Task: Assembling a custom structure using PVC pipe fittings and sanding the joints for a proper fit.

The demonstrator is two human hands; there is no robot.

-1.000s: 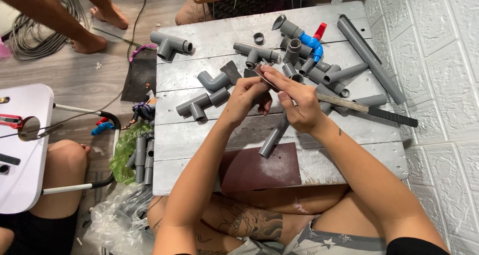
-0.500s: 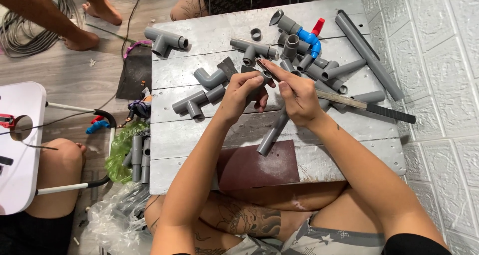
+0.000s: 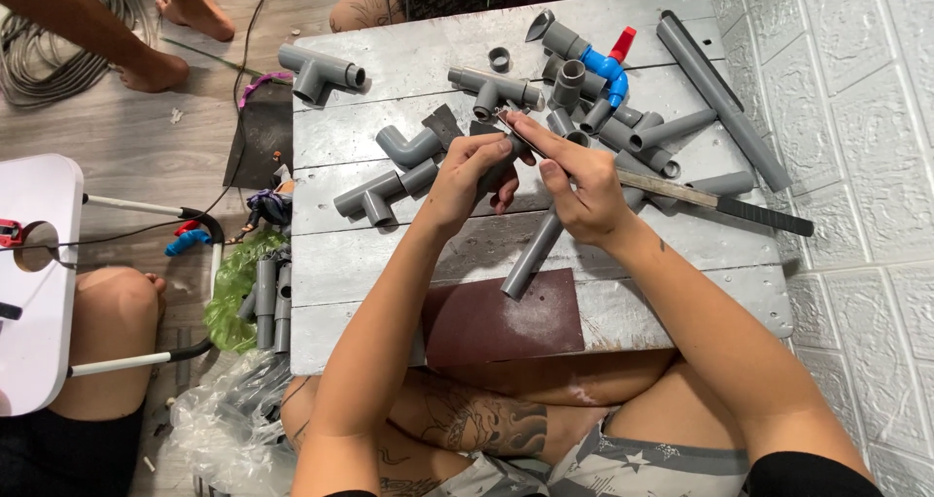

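My left hand [image 3: 467, 178] grips a small grey pipe fitting [image 3: 503, 162] over the middle of a low grey wooden table [image 3: 370, 254]. My right hand [image 3: 581, 181] holds a long flat metal file [image 3: 681, 192] whose tip lies against the fitting; its black handle sticks out to the right. A grey pipe length [image 3: 533, 254] lies slanted under my right hand. Grey tee and elbow fittings [image 3: 389, 181] sit just left of my left hand.
Several grey pipes and fittings, one blue with a red handle [image 3: 611, 64], crowd the table's far right. A brown sandpaper sheet [image 3: 501, 319] lies at the near edge. A white brick wall is at right. Another person's feet [image 3: 161, 69], cable coil and a white stand are at left.
Both hands stay together on the fitting and file; the file has slid slightly along the fitting. The view has shifted a little.
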